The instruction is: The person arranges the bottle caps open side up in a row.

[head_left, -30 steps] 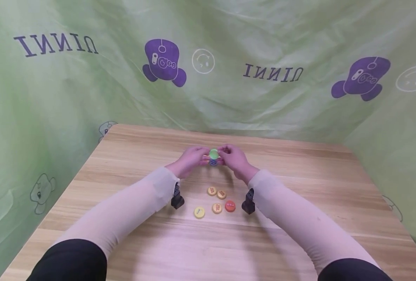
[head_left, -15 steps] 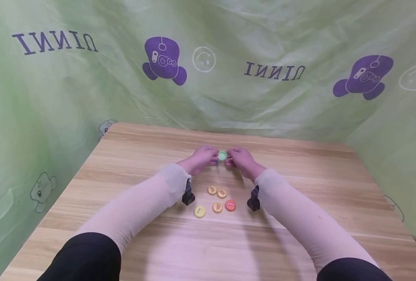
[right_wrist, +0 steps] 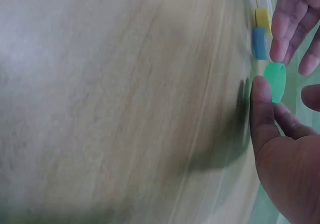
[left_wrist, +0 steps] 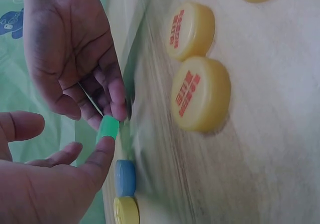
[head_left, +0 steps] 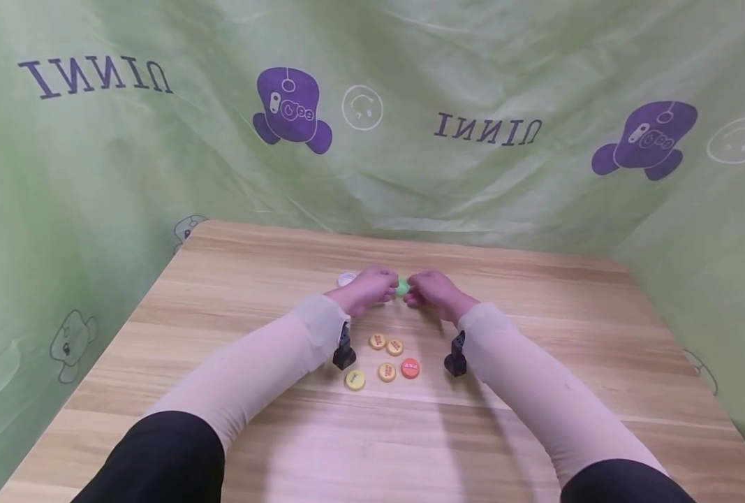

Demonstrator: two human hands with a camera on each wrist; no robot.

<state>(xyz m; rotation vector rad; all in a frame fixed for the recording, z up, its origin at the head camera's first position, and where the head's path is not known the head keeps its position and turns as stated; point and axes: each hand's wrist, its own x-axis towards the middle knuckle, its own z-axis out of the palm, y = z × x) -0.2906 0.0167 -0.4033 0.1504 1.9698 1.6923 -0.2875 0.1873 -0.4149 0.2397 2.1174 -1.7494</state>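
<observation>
A green bottle cap (head_left: 401, 286) sits between my two hands near the back of the table. From its left side, the fingertips of my left hand (head_left: 372, 288) touch it, while the left thumb stands apart. My right hand (head_left: 436, 289) has its fingertips at the cap's right side. Whether the cap rests on the table or is slightly above it, I cannot tell. Beside it, a blue cap (right_wrist: 260, 43) and a yellow cap (right_wrist: 262, 19) stand in a row, both hidden behind my left hand in the head view.
A white cap (head_left: 346, 279) lies at the row's left end. Closer to me are several printed caps: yellow-orange ones (head_left: 387, 372), a red one (head_left: 410, 368) and a pale yellow one (head_left: 355, 380). A green printed curtain (head_left: 372, 181) hangs behind the wooden table (head_left: 535, 335).
My hands moved right and slightly toward me with the green cap, whose face tilted. The blue cap, earlier in view beneath it, is now behind my left hand. A white cap has come into view.
</observation>
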